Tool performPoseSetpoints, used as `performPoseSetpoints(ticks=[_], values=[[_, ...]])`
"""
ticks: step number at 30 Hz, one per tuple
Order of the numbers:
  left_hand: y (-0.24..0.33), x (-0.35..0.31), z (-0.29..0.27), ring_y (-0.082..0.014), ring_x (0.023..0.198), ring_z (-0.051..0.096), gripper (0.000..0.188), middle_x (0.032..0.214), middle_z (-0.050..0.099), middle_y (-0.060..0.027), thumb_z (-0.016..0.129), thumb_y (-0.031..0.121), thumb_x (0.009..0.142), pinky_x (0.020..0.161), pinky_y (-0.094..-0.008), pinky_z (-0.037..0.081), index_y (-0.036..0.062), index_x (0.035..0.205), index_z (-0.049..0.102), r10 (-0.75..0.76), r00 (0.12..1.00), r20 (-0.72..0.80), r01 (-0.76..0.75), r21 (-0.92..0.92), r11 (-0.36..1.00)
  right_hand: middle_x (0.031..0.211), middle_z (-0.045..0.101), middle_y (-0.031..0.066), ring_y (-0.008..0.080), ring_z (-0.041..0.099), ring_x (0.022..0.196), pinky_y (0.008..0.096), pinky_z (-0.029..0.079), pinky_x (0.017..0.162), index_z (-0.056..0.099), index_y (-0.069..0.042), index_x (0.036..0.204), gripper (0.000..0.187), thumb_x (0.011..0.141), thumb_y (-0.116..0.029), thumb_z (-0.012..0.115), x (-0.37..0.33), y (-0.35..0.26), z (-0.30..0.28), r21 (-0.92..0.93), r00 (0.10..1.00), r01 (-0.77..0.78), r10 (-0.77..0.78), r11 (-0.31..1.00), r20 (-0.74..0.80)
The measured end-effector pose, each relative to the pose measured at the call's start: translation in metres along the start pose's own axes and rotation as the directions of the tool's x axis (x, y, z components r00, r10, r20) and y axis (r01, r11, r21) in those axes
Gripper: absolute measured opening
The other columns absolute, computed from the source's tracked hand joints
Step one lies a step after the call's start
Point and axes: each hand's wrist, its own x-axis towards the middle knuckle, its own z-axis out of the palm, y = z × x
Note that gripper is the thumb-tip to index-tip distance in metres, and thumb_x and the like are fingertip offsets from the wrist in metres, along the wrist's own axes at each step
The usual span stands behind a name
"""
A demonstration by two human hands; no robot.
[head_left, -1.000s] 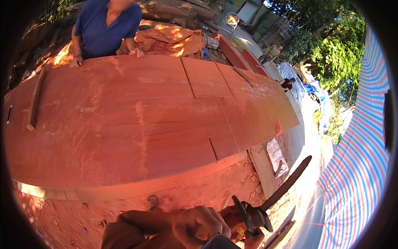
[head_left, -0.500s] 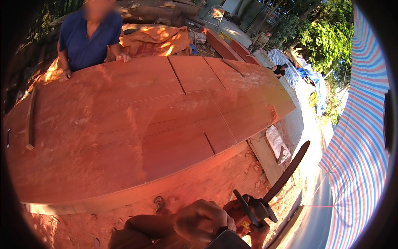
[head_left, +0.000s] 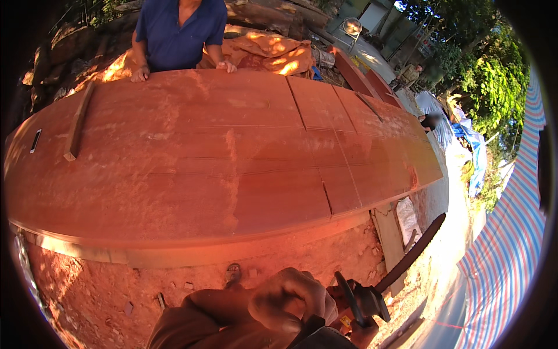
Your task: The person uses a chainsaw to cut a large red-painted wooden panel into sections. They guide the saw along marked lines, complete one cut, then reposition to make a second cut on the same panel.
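Observation:
A chainsaw (head_left: 411, 253) is at the lower right, its dark bar slanting up and to the right beyond the slab's near edge. My right hand (head_left: 363, 333), partly hidden at the lower edge, closes round the saw's handle below the black hand guard. My left hand (head_left: 289, 301) is curled closed beside the saw body; what its fingers hold is hidden. Ahead lies a large reddish wooden slab (head_left: 192, 192), dusted with sawdust and crossed by dark lines or slots. Neither hand touches the slab.
A co-worker in a blue shirt (head_left: 181, 35) rests both hands on the slab's far edge. A wooden bar (head_left: 80, 122) and a small dark rectangular object (head_left: 36, 141) lie on its left. A striped tarp (head_left: 505, 244) hangs at right. Sawdust covers the ground (head_left: 192, 279).
My view has turned left and down, so the slab and the co-worker sit further right and higher in the picture. Both hands stay at the chainsaw, closed as before.

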Motion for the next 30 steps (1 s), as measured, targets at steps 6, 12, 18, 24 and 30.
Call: performPoseSetpoints(ticks=[6,12,18,24,30], values=[[0.005,-0.003,0.013,-0.016,0.071,0.053,0.014,0.079,0.059,-0.0067,0.069,0.005,0.086,0.065,-0.0317,0.04,-0.0043,0.093,0.061,-0.001,1.0,-0.015,0.001,0.044,0.999,0.055,0.051,0.0017,0.0084,0.045,0.055,0.035,0.037,0.05,0.056,0.001,0.067,0.019,0.067,-0.001,0.076,0.0,-0.002,0.014,-0.141,0.976,0.142,-0.162,0.98,-0.142],[-0.013,0.011,0.028,-0.0167,0.055,0.055,0.022,0.068,0.061,-0.0058,0.068,0.019,0.094,0.049,-0.0321,0.037,0.0004,0.084,0.063,-0.036,0.999,-0.016,0.038,0.181,0.983,0.055,0.051,0.0043,0.011,0.045,0.054,0.0361,0.039,0.051,0.055,0.0,0.066,0.019,0.063,0.0,0.074,-0.001,-0.015,0.013,-0.122,0.979,0.1,-0.12,0.987,-0.165],[0.01,0.021,0.027,-0.0203,0.062,0.057,0.013,0.074,0.063,-0.0088,0.073,0.002,0.085,0.055,-0.0335,0.04,-0.0033,0.09,0.063,0.028,0.996,0.084,-0.039,0.138,0.99,0.056,0.051,0.0024,0.0096,0.043,0.055,0.034,0.037,0.05,0.055,0.001,0.066,0.02,0.066,0.0,0.075,-0.01,-0.022,0.01,-0.123,0.976,0.127,-0.146,0.984,-0.16],[0.0,0.036,0.033,-0.0158,0.057,0.056,0.01,0.073,0.063,-0.0055,0.073,0.004,0.086,0.052,-0.0306,0.04,-0.0009,0.087,0.064,-0.051,0.996,0.071,0.03,0.271,0.962,0.057,0.051,0.0012,0.0095,0.044,0.055,0.0329,0.038,0.052,0.058,0.001,0.068,0.019,0.067,-0.001,0.076,-0.01,-0.009,0.01,-0.013,0.986,0.086,-0.087,0.996,-0.145],[0.003,0.043,0.042,-0.0124,0.053,0.053,0.008,0.062,0.057,-0.0009,0.073,0.001,0.084,0.051,-0.0288,0.04,0.0005,0.086,0.065,-0.014,0.996,0.085,-0.015,0.335,0.942,0.057,0.051,0.0017,0.0095,0.043,0.056,0.033,0.038,0.051,0.058,0.001,0.07,0.019,0.069,-0.001,0.076,-0.013,0.01,0.007,-0.087,0.977,0.128,-0.141,0.988,-0.159]])
